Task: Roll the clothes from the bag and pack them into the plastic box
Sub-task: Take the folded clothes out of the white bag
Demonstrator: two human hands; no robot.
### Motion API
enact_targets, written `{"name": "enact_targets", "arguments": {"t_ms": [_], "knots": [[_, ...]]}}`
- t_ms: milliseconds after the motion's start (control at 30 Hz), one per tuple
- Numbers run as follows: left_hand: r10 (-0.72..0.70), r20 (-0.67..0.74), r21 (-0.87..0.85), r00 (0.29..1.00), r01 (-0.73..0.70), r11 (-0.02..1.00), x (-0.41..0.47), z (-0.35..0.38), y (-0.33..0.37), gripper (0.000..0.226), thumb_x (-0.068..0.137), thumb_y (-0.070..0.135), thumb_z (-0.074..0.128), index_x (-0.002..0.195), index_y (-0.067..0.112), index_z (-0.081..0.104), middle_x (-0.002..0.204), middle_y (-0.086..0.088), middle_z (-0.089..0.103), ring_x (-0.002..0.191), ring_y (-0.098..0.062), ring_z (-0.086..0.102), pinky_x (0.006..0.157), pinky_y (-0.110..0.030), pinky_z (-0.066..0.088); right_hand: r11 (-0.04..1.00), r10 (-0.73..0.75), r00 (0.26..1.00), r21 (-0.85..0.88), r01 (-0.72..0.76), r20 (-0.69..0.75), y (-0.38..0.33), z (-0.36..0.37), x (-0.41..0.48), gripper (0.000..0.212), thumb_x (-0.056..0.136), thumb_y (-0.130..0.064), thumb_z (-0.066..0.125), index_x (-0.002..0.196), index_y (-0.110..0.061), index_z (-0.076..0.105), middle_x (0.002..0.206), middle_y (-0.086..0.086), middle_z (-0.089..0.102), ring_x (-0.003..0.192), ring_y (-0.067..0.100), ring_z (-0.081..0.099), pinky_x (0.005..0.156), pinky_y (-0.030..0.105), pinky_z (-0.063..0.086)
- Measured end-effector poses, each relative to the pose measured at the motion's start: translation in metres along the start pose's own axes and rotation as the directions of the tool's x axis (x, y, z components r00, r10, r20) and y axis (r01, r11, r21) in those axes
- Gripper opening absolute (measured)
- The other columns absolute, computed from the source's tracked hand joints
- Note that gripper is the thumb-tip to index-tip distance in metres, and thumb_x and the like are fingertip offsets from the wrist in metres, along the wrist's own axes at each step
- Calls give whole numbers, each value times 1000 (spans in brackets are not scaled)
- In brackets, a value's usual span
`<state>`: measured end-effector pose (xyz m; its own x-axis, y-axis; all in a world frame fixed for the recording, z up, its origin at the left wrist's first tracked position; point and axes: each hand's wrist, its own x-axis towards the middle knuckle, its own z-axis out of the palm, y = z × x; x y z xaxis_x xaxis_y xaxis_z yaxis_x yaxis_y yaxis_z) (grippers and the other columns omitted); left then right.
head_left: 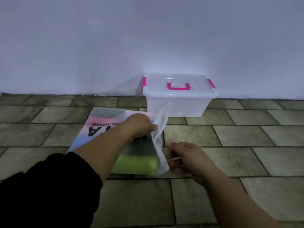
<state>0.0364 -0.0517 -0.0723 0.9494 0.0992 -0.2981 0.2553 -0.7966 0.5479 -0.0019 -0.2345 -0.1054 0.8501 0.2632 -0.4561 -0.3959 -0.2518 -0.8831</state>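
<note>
Black sleeve (49,186) near left, bare arm near right: a person works at the mouth of a clear printed bag (98,122) on a tiled floor (230,137). Right hand (182,158), fingers curled, sits just beside the near end of the bag's loose flap; blur hides whether it pinches anything. Left hand (139,127) grips the flap farther along, lifting it. Clothes (136,163), green fold nearest & a dark one behind, lie inside, just left of the right hand and under the left wrist, not yet touched. Best move, prob.: spread the mouth wide w/ both hands, then draw one garment out flat. Far right of centre, plastic box (177,106), lid (181,79) on, against the wall (148,38).
</note>
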Motion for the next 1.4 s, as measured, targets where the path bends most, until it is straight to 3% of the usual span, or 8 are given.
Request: {"name": "enact_targets", "arguments": {"t_ms": [233, 567, 700, 800, 967, 1167, 1300, 1400], "knots": [[-59, -102, -334, 993, 22, 942, -8, 10, -24, 31, 84, 39, 65, 62, 19, 59, 68, -1, 68, 65, -17, 59, 60, -28, 42, 938, -84, 996, -340, 70, -27, -12, 28, 22, 33, 76, -21, 67, 46, -18, 53, 47, -3, 50, 46, 12, 45, 43, 20, 34], [169, -373, 384, 912, -14, 923, -1, 2, -61, 22, 79, 48, 58, 74, 30, 48, 83, 9, 46, 79, -15, 51, 72, -34, 35, 823, -44, 978, -562, -80, -204, 18, -18, 21, 23, 76, -18, 62, 53, -13, 61, 42, 1, 60, 37, 11, 56, 43, 20, 42], [358, -300, 397, 884, -226, 890, -2, 11, -65, 45, 83, 37, 57, 126, 41, 44, 134, 4, 42, 122, -20, 40, 100, -45, 33, 785, -351, 908, -601, 152, -229, 3, -15, 14, 9, 80, -35, 68, 73, -29, 64, 71, -14, 65, 65, -4, 59, 53, 17, 42], [368, -163, 417, 916, -274, 867, -4, 19, -59, 52, 90, 26, 43, 138, 43, 37, 155, 9, 24, 140, -17, 20, 112, -57, 18, 746, -413, 910, -583, 322, -26, -8, 2, -4, 14, 80, -49, 62, 92, -41, 66, 86, -18, 66, 77, -8, 59, 62, 15, 45], [233, -85, 507, 969, -159, 847, -5, 37, -55, 81, 71, 83, 10, 144, 48, 1, 158, 9, -12, 145, -27, -8, 105, -68, -2, 480, -474, 858, -758, 442, 199, 6, 26, -29, 30, 80, -48, 56, 105, -35, 68, 95, -12, 67, 85, 1, 59, 76, 23, 49], [142, 0, 497, 990, -124, 859, -12, 27, -87, 85, 59, 95, 17, 122, 65, -32, 152, 11, -30, 142, -29, -22, 101, -73, -7, 804, -290, 943, -494, 331, 161, 5, 8, -25, 8, 82, -31, 66, 84, -36, 72, 79, -16, 71, 73, -4, 63, 69, 15, 48], [139, -13, 446, 990, -119, 887, -15, 27, -94, 80, 55, 97, 12, 116, 70, -33, 153, 11, -28, 142, -29, -21, 104, -69, -5, 926, -202, 979, -316, 204, 41, -9, 10, 11, 29, 82, -25, 66, 111, -26, 67, 100, -9, 70, 90, 9, 66, 87, 33, 54], [138, -40, 422, 990, -108, 900, -13, 33, -95, 79, 65, 91, 22, 120, 69, -30, 154, 11, -27, 142, -29, -19, 105, -67, -6, 961, -60, 998, -270, 65, 30, -17, 17, 35, 44, 79, -20, 65, 122, -21, 57, 104, 4, 68, 87, 22, 64, 82, 40, 54]]}}
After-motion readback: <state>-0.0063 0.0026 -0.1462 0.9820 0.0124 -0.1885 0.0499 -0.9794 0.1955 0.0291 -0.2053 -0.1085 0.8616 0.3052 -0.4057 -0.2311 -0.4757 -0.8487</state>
